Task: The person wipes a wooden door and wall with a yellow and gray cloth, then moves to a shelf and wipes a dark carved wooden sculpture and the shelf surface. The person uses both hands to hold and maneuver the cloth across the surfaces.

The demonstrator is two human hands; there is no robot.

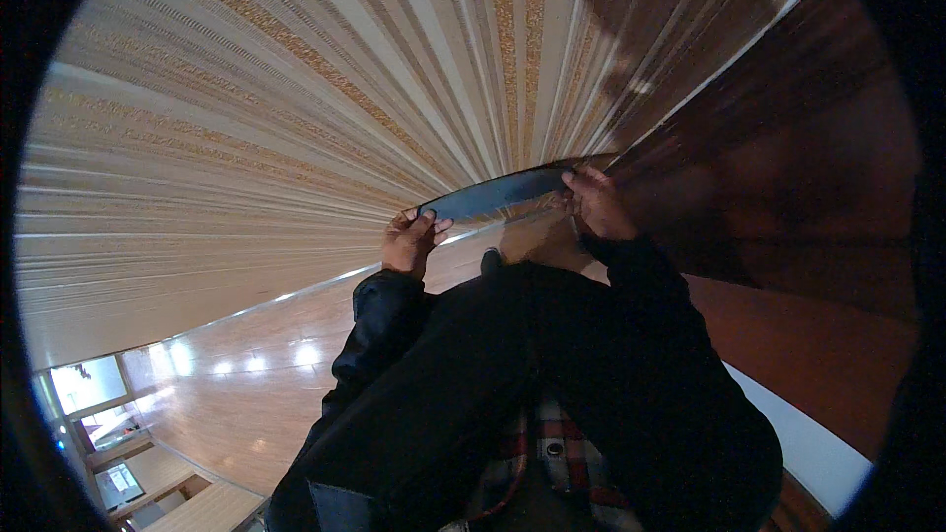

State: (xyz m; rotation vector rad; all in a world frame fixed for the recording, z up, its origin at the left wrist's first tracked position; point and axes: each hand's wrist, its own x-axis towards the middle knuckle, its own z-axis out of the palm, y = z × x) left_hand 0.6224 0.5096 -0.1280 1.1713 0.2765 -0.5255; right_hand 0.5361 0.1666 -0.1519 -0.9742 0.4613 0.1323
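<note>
A long, dark grey-blue flat strip (502, 193) stretches between both hands, close to the striped wallpaper (443, 66). At its left end, my left hand (411, 240) pinches it between thumb and fingers. My right hand (595, 201) grips the other end, near the dark brown wood panel. The material of the strip cannot be told, and whether it touches the wall is unclear.
A glossy dark brown wood panel (783, 162) rises on the right, joined to the wallpaper by a thin pale edge. Shiny wood-look floor (251, 414) runs along the wall's base. Wooden shelving (159, 473) stands at lower left.
</note>
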